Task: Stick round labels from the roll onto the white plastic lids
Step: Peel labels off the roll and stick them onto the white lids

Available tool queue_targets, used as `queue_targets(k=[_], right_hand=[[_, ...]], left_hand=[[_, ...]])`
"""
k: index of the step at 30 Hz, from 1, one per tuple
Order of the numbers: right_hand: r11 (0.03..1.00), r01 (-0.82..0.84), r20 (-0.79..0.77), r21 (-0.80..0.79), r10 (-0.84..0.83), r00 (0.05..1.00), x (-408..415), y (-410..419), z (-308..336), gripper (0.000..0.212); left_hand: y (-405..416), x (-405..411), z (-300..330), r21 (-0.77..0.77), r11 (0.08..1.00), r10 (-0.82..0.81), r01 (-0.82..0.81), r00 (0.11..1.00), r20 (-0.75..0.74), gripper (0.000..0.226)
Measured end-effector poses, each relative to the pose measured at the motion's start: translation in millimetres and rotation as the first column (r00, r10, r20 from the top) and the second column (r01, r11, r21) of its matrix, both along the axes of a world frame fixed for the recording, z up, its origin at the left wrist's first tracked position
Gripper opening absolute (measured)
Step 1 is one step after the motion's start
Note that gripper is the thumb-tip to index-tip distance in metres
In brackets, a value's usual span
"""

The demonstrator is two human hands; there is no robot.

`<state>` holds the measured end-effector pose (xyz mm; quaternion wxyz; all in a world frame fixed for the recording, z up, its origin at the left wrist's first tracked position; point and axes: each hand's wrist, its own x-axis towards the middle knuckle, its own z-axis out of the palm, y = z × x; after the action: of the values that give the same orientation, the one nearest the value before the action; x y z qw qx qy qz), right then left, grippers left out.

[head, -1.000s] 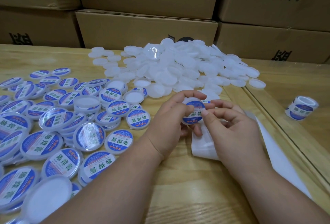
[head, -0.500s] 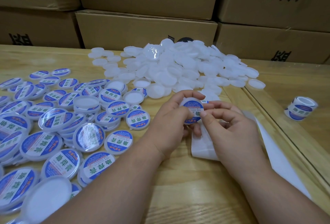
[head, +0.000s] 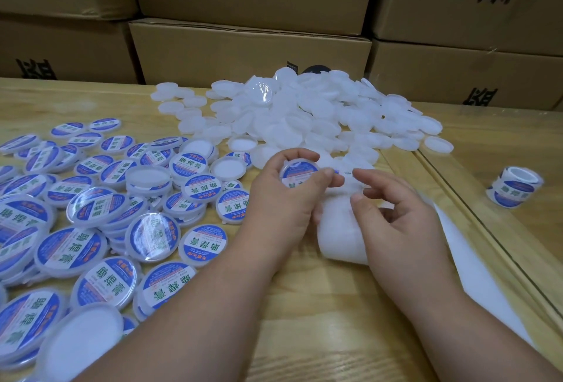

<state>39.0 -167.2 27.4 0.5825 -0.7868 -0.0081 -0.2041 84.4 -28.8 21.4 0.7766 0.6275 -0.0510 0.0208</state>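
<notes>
Fingers and thumb of the left hand (head: 286, 199) curl round a labelled lid (head: 297, 172), gripping it by its rim above the table (head: 320, 320), label side tilted toward the camera. The right hand (head: 393, 214) sits just beside it, apart from the lid, its fingers loosely bent with thumb and forefinger a little apart; whether they pinch anything cannot be told. Under both hands lies a curled strip of white backing paper (head: 341, 238), trailing off to the right along the table's edge. Ahead, close to the fingertips, spreads the heap of plain white lids (head: 304, 116), backed by stacked cardboard boxes (head: 249, 52). To the left, finished labelled lids (head: 106, 223) crowd the wood right up to the left forearm. Bare wood shows near the camera, between and below the forearms. A roll of labels (head: 515, 186) stands well apart on the right, past a seam in the tabletop. Both forearms reach in from the bottom edge, converging toward the middle.
</notes>
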Motion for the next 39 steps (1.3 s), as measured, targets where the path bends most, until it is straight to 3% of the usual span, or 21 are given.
queue_targets(k=[3,8,12,16,18,23,28,30,32,35,37,39], right_hand=[[0.999,0.023,-0.018,0.033,-0.023,1.000,1,-2,-1,0.030],[0.998,0.036,-0.039,0.050,-0.034,0.999,2,-2,-3,0.026],[0.998,0.033,-0.026,0.056,-0.031,0.999,3,-2,-3,0.024],[0.997,0.033,-0.032,0.067,-0.031,0.999,4,-3,-5,0.022],[0.997,0.039,-0.032,0.065,-0.037,0.999,4,-3,-6,0.022],[0.997,0.051,-0.037,0.058,-0.049,0.998,4,-4,-6,0.022],[0.997,0.063,-0.049,0.051,-0.060,0.997,5,-5,-7,0.021],[0.996,0.075,-0.048,0.049,-0.073,0.996,5,-5,-7,0.022],[0.994,0.091,-0.055,0.054,-0.088,0.995,6,-6,-8,0.021],[0.993,0.102,-0.062,0.059,-0.099,0.993,6,-7,-8,0.021],[0.993,0.104,-0.066,0.052,-0.101,0.993,6,-8,-8,0.021],[0.993,0.105,-0.077,0.048,-0.101,0.992,6,-8,-8,0.020]], left_hand=[[2,2,3,-0.039,0.999,0.023,-0.024,0.999,-0.031,0.008],[2,3,0,-0.064,0.992,0.111,-0.113,0.993,-0.028,0.035],[1,9,-4,-0.185,0.968,0.162,-0.167,0.986,-0.042,0.014],[3,17,-8,-0.309,0.926,0.206,-0.217,0.976,-0.066,0.071],[5,19,-9,-0.323,0.909,0.248,-0.262,0.965,-0.086,0.078],[12,19,-5,-0.421,0.850,0.300,-0.317,0.948,-0.109,0.014],[18,18,1,-0.542,0.753,0.324,-0.374,0.927,-0.189,0.015],[19,17,3,-0.528,0.757,0.337,-0.384,0.922,-0.188,0.020],[16,14,1,-0.356,0.841,0.395,-0.408,0.912,-0.111,0.022],[6,11,-7,0.175,0.910,0.358,-0.375,0.926,0.121,0.035],[2,9,-12,0.581,0.755,0.204,-0.304,0.951,0.234,0.045],[3,7,-12,0.773,0.584,0.100,-0.250,0.966,0.236,0.055]])
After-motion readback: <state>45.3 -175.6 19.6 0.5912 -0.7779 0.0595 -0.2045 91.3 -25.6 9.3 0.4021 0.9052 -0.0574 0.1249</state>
